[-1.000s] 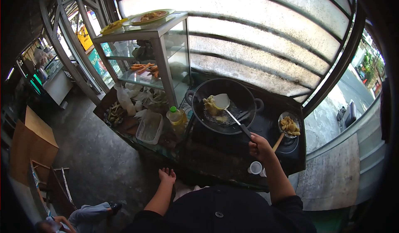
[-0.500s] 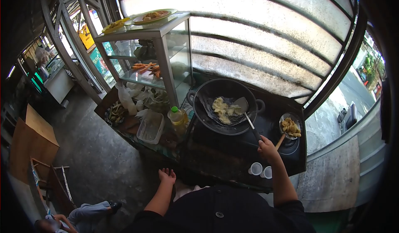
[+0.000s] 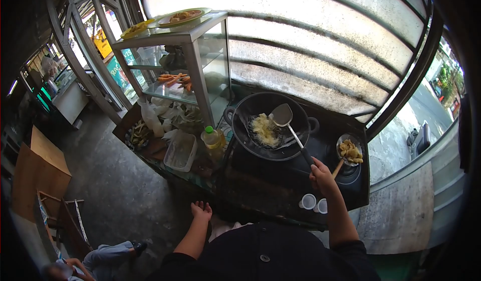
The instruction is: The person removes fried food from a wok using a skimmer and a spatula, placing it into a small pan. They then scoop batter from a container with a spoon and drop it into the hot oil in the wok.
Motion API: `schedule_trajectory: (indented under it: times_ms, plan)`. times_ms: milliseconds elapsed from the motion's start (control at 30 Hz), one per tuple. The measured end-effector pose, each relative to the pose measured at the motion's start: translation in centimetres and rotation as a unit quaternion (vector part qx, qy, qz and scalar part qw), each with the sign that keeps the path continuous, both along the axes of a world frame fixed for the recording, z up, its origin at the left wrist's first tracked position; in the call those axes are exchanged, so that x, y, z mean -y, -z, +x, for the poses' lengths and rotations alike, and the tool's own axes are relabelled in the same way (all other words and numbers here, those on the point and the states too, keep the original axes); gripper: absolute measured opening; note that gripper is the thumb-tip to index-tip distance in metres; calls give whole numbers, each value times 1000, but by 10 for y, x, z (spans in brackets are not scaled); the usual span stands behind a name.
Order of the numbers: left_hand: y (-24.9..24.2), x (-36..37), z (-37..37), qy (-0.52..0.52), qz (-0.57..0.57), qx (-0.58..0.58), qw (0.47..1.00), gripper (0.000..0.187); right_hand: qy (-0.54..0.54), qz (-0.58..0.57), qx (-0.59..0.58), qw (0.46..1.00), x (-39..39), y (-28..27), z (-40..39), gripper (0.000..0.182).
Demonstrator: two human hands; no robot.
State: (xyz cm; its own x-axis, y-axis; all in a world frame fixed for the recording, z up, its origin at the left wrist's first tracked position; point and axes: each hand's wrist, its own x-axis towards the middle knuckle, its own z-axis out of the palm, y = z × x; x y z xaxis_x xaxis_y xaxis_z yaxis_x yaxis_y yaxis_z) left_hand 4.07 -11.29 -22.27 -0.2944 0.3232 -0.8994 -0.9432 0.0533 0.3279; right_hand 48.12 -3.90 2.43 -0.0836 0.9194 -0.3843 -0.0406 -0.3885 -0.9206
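Note:
My right hand (image 3: pixel 323 175) is closed round the black handle of a metal spatula (image 3: pixel 282 115). The spatula's blade is raised over the right part of a large dark wok (image 3: pixel 242 144), beside pale yellow food (image 3: pixel 265 129) frying in oil. My left hand (image 3: pixel 201 210) hangs near the counter's front edge, fingers loosely curled and apart, holding nothing. To the wok's right, a strainer with a wooden handle (image 3: pixel 337 169) holds browned fried pieces (image 3: pixel 350 151). Left of the wok stands an oil bottle with a green cap (image 3: pixel 213 138).
A glass display case (image 3: pixel 198 75) with plates on top stands behind a clear plastic tub (image 3: pixel 181 151). Two white cups (image 3: pixel 307 202) sit at the counter's front right. Lower left, a seated person (image 3: pixel 105 257) is near a wooden box (image 3: pixel 42 173).
The spatula's blade has shifted up and left, away from the food's right edge. My right hand moved slightly up the picture with it. The food now looks more gathered, with bubbling oil around it.

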Motion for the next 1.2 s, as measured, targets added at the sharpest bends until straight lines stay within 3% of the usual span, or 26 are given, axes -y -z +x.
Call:
schedule_trajectory:
  times_ms: [133, 200, 233, 300, 600, 1133, 1200]
  plan:
    - [1, 3, 0, 1, -4, 2, 1000, 34, 8, 55, 125, 991, -2, 11, 10, 50]
    - [2, 3, 0, 2, 0, 2, 1000, 34, 1, 231, 337, 913, -3, 22, 13, 50]
    - [2, 3, 0, 2, 3, 2, 1000, 34, 1, 231, 338, 912, 0, 18, 12, 50]
    - [2, 1, 0, 2, 2, 2, 1000, 34, -26, 217, 492, 843, 8, 2, 6, 49]
    - [2, -3, 1, 8, 11, -3, 1000, 35, -41, 238, 542, 805, 13, -13, 6, 53]
    - [-1, -7, -7, 26, 14, -2, 1000, 36, -6, 227, 511, 829, 6, -2, -5, 49]
    - [-1, -10, -9, 29, 9, 0, 1000, 36, 17, 265, 507, 820, 3, 4, -1, 48]
